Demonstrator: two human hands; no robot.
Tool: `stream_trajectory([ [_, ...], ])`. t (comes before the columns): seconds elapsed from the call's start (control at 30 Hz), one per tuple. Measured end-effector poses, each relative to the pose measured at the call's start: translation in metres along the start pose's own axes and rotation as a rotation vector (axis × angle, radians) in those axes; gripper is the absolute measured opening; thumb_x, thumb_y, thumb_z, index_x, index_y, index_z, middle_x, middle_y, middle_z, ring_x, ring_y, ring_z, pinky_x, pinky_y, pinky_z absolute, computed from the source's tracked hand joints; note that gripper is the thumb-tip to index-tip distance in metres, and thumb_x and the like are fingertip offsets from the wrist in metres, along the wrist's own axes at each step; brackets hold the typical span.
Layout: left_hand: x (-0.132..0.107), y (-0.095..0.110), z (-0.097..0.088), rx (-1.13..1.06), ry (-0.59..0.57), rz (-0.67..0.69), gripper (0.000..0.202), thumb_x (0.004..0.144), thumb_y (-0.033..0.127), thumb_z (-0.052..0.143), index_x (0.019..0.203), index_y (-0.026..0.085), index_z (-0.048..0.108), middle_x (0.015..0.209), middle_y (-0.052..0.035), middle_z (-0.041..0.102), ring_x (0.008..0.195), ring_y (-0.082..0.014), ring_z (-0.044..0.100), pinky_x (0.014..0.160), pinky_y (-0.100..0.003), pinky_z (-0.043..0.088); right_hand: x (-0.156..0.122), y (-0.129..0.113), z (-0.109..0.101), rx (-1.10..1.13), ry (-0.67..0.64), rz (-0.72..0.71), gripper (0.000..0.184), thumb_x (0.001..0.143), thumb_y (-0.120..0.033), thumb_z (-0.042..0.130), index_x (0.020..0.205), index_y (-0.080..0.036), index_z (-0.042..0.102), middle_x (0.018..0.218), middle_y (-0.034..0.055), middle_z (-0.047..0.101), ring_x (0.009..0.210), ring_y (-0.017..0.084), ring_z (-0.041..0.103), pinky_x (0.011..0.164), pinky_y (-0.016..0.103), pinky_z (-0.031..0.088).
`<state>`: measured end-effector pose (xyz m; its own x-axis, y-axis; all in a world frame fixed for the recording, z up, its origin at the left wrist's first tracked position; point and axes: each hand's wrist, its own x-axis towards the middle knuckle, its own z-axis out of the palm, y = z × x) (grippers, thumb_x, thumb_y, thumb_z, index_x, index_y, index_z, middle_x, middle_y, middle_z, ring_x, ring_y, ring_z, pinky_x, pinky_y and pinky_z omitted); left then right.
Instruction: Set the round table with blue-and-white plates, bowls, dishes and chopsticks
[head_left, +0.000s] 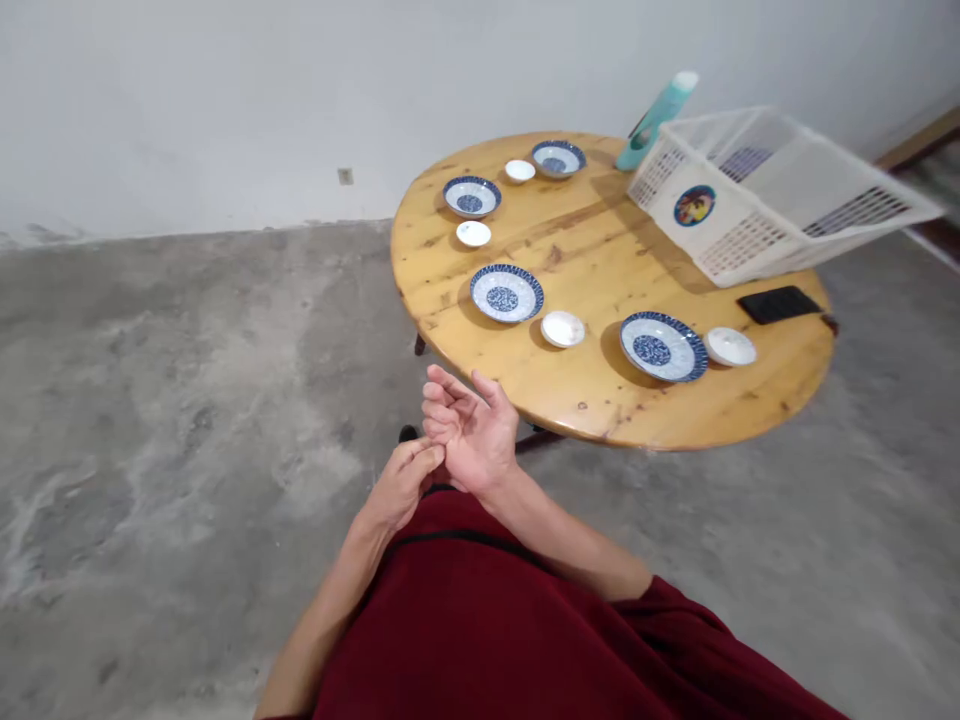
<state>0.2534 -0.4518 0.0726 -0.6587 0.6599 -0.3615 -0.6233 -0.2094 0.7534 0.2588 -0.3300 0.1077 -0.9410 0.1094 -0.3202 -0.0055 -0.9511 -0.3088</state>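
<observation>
My left hand (409,480) is closed on the outer edge of my right hand, its thumb pressed near the little finger. With the palm turned up, my right hand (478,435) holds nothing; its fingers are loosely curled and apart. Both hands are in front of my body, just off the near edge of a round wooden table (570,265). Closest to them on the table are a blue-and-white plate (507,294) and a small white bowl (562,329). Farther right are another blue-rimmed plate (663,347) and another white bowl (730,347).
Toward the back left stand more plates (472,197) (559,158) and small bowls (474,234) (520,171). A white plastic basket (750,235) occupies the table's right side, beside a turquoise container (657,122). A black phone-like slab (778,305) lies near the right edge.
</observation>
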Motion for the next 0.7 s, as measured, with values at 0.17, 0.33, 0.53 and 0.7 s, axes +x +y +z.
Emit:
stream_trajectory([
  [0.17,0.058,0.036,-0.02,0.044,0.064,-0.014,0.048,0.065,0.047,0.09,0.056,0.016,0.054,0.054,0.0049,0.048,0.055,-0.0084,0.045,0.059,-0.023,0.043,0.068,-0.007,0.013,-0.022,0.013,-0.07,0.031,0.087,-0.038,0.059,0.095,-0.012,0.075,0.074,0.005,0.071,0.049,0.009,0.047,0.045,0.022,0.041],
  [0.33,0.129,0.087,-0.027,0.141,0.063,-0.08,0.05,0.064,0.05,0.088,0.055,0.016,0.052,0.056,0.0043,0.046,0.058,-0.009,0.043,0.058,-0.023,0.04,0.14,-0.034,0.033,-0.001,0.04,-0.176,0.032,0.081,-0.038,0.062,0.091,-0.011,0.078,0.07,0.005,0.07,0.047,0.009,0.048,0.046,0.021,0.042],
  [0.53,0.205,0.121,-0.023,0.214,0.028,-0.185,0.054,0.061,0.051,0.088,0.054,0.017,0.047,0.055,0.0061,0.04,0.055,-0.0069,0.037,0.056,-0.022,0.036,0.2,-0.071,0.037,0.04,0.142,-0.253,0.032,0.076,-0.04,0.067,0.088,-0.013,0.078,0.069,0.0041,0.07,0.047,0.009,0.048,0.046,0.021,0.043],
  [0.7,0.254,0.135,-0.022,0.301,-0.077,-0.256,0.053,0.064,0.05,0.082,0.054,0.019,0.04,0.055,0.0068,0.034,0.054,-0.0064,0.032,0.055,-0.021,0.032,0.227,-0.092,0.036,0.037,0.216,-0.395,0.031,0.077,-0.042,0.069,0.088,-0.014,0.077,0.07,0.0042,0.07,0.05,0.01,0.051,0.048,0.022,0.045],
])
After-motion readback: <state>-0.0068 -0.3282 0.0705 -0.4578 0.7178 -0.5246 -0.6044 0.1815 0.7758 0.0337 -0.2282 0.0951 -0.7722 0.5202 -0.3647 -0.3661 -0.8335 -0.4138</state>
